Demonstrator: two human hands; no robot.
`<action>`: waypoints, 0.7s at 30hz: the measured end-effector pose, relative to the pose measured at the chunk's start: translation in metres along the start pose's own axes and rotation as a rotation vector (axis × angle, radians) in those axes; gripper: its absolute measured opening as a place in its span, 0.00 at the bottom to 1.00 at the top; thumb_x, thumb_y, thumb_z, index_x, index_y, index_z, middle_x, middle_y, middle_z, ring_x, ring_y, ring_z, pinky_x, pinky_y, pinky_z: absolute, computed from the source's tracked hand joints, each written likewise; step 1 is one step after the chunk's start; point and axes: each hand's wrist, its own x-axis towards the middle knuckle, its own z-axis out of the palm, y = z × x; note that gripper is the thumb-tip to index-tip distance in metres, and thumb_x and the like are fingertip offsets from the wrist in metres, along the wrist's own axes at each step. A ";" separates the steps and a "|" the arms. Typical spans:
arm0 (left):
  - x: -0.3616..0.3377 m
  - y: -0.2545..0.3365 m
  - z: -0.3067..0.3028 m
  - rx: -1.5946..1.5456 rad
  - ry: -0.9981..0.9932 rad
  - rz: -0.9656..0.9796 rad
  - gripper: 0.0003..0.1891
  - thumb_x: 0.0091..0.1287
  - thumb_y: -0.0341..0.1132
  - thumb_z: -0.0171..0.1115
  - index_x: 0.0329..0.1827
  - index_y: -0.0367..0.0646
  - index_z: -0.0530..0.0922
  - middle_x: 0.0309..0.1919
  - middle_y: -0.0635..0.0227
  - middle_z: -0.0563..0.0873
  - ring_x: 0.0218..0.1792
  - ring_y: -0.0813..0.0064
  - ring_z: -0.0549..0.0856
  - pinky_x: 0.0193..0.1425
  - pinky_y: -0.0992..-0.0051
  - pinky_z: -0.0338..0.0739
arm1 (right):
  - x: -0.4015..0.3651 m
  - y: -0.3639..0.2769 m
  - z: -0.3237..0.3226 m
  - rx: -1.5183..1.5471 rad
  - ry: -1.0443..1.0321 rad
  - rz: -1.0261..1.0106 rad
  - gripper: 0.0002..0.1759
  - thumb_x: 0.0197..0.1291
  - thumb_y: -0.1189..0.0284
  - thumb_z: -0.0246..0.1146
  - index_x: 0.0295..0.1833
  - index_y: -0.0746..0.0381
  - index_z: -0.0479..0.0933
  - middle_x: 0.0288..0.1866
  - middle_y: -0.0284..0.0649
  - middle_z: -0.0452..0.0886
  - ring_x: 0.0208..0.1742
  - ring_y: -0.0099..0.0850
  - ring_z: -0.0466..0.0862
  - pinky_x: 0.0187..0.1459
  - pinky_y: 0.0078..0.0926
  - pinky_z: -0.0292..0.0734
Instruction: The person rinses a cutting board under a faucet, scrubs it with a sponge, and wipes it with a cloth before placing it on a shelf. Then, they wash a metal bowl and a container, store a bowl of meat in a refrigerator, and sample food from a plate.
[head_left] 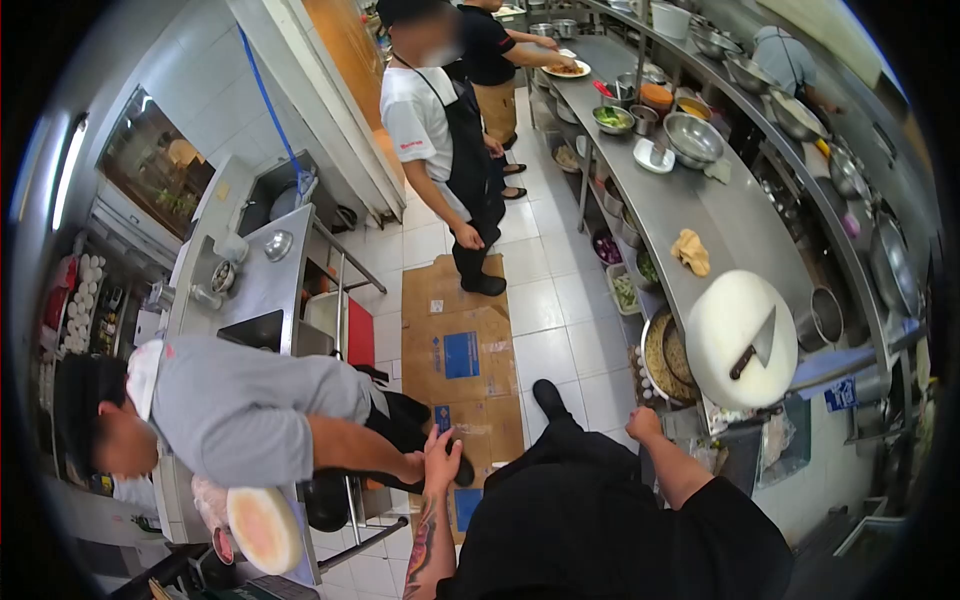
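Observation:
My left hand (441, 461), on a tattooed forearm, is raised over the cardboard with its fingers apart and nothing in it. It is beside the hand of a person in a grey shirt (240, 410); whether they touch I cannot tell. My right hand (643, 425) hangs near the counter's front edge, fingers curled in; what it holds, if anything, is hidden. Up and right of it a cleaver (757, 345) with a dark handle lies on a round white cutting board (722, 318). A large pot (668, 350) stands under the counter edge.
Flattened cardboard (420, 330) covers part of the tiled floor. A person in a black apron (465, 150) stands on it, with another person behind. The steel counter (740, 215) on the right bears bowls, a plate and a yellow cloth. A second steel counter (265, 300) runs along the left.

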 end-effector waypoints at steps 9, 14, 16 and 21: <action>-0.018 -0.063 0.018 -0.027 0.409 -0.481 0.29 0.68 0.39 0.67 0.68 0.32 0.74 0.69 0.40 0.74 0.72 0.48 0.73 0.77 0.60 0.64 | 0.213 -0.025 0.037 -0.259 -0.616 -0.388 0.23 0.48 0.67 0.65 0.53 0.56 0.86 0.54 0.52 0.85 0.57 0.51 0.84 0.60 0.43 0.79; -0.065 -0.086 0.065 -0.465 0.262 -0.774 0.25 0.70 0.41 0.66 0.64 0.32 0.78 0.55 0.53 0.87 0.56 0.67 0.87 0.62 0.69 0.78 | 0.282 -0.148 0.042 -0.375 -0.724 -0.550 0.39 0.44 0.60 0.67 0.67 0.58 0.79 0.65 0.50 0.81 0.66 0.46 0.80 0.68 0.37 0.75; -0.075 -0.091 0.088 -0.540 0.179 -0.922 0.24 0.71 0.40 0.65 0.64 0.31 0.78 0.57 0.56 0.87 0.55 0.71 0.86 0.62 0.71 0.77 | 0.308 -0.202 0.045 -0.338 -0.698 -0.724 0.33 0.45 0.62 0.67 0.61 0.55 0.83 0.57 0.51 0.85 0.60 0.49 0.84 0.63 0.39 0.78; -0.082 -0.076 0.144 -0.291 0.177 -0.925 0.16 0.74 0.43 0.59 0.52 0.41 0.86 0.39 0.63 0.89 0.39 0.67 0.85 0.51 0.67 0.80 | 0.341 -0.351 0.002 -0.329 -0.682 -0.965 0.21 0.43 0.70 0.62 0.46 0.51 0.89 0.46 0.49 0.88 0.48 0.46 0.87 0.53 0.39 0.82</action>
